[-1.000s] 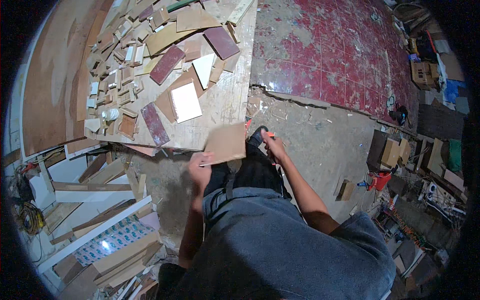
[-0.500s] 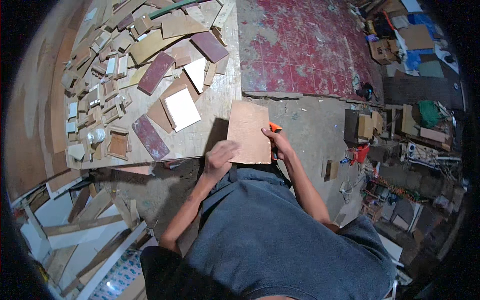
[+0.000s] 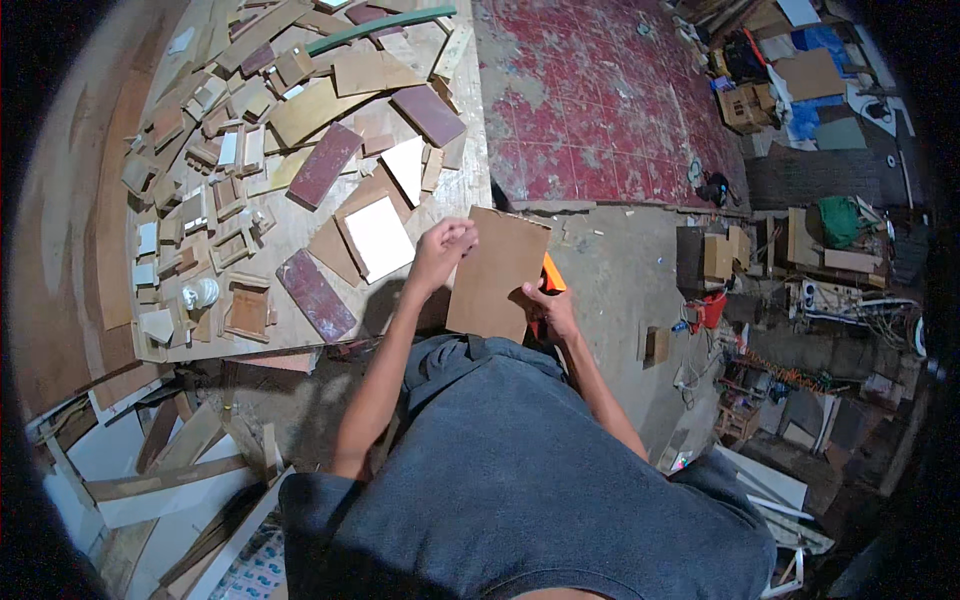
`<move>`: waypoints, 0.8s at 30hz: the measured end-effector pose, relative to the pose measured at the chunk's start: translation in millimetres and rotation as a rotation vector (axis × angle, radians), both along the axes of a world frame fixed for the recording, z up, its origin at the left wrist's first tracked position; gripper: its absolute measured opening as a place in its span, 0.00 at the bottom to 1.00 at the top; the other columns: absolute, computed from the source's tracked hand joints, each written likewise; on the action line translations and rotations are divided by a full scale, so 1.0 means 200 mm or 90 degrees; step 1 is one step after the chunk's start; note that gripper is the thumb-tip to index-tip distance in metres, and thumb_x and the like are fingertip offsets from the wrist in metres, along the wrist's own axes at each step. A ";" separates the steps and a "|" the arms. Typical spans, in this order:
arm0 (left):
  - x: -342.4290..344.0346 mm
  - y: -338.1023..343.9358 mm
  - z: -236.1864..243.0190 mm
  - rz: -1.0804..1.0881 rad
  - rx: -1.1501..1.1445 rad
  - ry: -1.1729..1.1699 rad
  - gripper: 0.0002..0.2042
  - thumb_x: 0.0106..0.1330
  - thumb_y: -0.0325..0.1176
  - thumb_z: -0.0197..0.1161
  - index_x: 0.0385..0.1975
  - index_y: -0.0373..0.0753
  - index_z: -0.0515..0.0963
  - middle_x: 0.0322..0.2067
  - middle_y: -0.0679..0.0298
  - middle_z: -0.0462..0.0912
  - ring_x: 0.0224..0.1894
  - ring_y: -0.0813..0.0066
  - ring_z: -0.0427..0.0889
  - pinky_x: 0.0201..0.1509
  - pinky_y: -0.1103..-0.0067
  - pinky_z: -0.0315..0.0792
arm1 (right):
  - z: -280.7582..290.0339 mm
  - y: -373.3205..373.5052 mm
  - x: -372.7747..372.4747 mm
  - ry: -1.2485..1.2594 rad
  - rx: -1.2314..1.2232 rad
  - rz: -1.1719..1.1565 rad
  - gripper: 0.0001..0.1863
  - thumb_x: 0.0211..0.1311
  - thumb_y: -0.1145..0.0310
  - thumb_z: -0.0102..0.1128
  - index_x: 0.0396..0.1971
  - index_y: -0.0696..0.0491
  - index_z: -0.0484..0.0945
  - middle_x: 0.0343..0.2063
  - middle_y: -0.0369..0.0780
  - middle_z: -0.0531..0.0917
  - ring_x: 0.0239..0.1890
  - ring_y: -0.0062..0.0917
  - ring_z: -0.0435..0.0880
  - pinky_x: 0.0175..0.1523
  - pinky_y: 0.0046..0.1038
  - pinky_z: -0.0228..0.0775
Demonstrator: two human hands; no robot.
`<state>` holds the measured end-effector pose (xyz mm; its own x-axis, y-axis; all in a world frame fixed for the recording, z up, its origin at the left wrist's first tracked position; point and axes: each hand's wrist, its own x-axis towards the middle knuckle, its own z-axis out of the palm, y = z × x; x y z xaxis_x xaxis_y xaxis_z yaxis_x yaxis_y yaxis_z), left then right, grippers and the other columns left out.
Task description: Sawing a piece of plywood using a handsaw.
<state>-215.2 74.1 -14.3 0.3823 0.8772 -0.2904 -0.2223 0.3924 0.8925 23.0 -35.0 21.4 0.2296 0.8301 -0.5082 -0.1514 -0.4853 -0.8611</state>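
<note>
A flat brown wooden board is upheld in front of my waist, just off the table's corner. My right hand grips its right edge, thumb on the face. An orange-handled tool is in that same hand, mostly behind the board, so its kind is hidden. My left hand is at the board's upper left edge with its fingers curled in. Whether those fingers touch the board or hold something small cannot be made out. The board's top edge looks rough and pale.
The wooden table at left carries several small wooden frames, maroon blocks, a white-faced block and a string roll. Offcuts pile below it. Red tiled flooring lies ahead; tools and a red container stand right.
The board has been turned: its rough edge was near my body and is now at the far end. My left hand has moved up from the near left corner to the upper left edge.
</note>
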 end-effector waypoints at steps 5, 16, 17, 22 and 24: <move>0.20 0.24 0.22 0.044 0.189 0.303 0.19 0.55 0.41 0.75 0.44 0.39 0.81 0.33 0.63 0.82 0.39 0.73 0.82 0.42 0.73 0.75 | 0.08 0.10 0.03 -0.081 -0.057 0.097 0.14 0.55 0.71 0.75 0.38 0.60 0.81 0.24 0.37 0.83 0.21 0.20 0.80 0.25 0.27 0.74; 0.31 0.50 0.18 -0.030 0.347 0.376 0.08 0.57 0.36 0.72 0.30 0.39 0.85 0.30 0.59 0.81 0.35 0.61 0.83 0.42 0.68 0.74 | 0.22 0.18 0.21 -0.110 -0.119 0.202 0.16 0.55 0.72 0.75 0.41 0.62 0.81 0.28 0.39 0.86 0.23 0.21 0.82 0.28 0.28 0.76; 0.33 0.51 0.20 -0.029 0.322 0.449 0.08 0.58 0.36 0.71 0.29 0.38 0.84 0.31 0.58 0.81 0.37 0.61 0.83 0.42 0.68 0.74 | 0.19 0.17 0.24 -0.146 -0.114 0.212 0.16 0.55 0.71 0.75 0.40 0.61 0.82 0.29 0.38 0.86 0.25 0.20 0.83 0.31 0.27 0.76; 0.37 0.54 0.14 0.222 0.242 0.560 0.11 0.60 0.37 0.71 0.28 0.35 0.84 0.28 0.56 0.83 0.31 0.62 0.82 0.37 0.70 0.74 | 0.13 0.15 0.30 -0.180 -0.097 0.219 0.15 0.54 0.70 0.75 0.40 0.61 0.83 0.31 0.36 0.87 0.32 0.19 0.83 0.41 0.26 0.75; 0.40 0.57 0.17 0.188 0.205 0.542 0.12 0.60 0.39 0.71 0.27 0.35 0.84 0.28 0.55 0.85 0.30 0.61 0.83 0.37 0.68 0.74 | 0.11 0.12 0.35 -0.153 -0.059 0.191 0.16 0.55 0.70 0.74 0.41 0.61 0.82 0.32 0.35 0.87 0.35 0.19 0.83 0.43 0.27 0.75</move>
<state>-134.9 189.0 20.5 -0.0944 0.9909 -0.0964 0.5006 0.1310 0.8557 92.5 -10.5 42.9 0.1046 0.8314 -0.5458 0.2094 -0.5549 -0.8052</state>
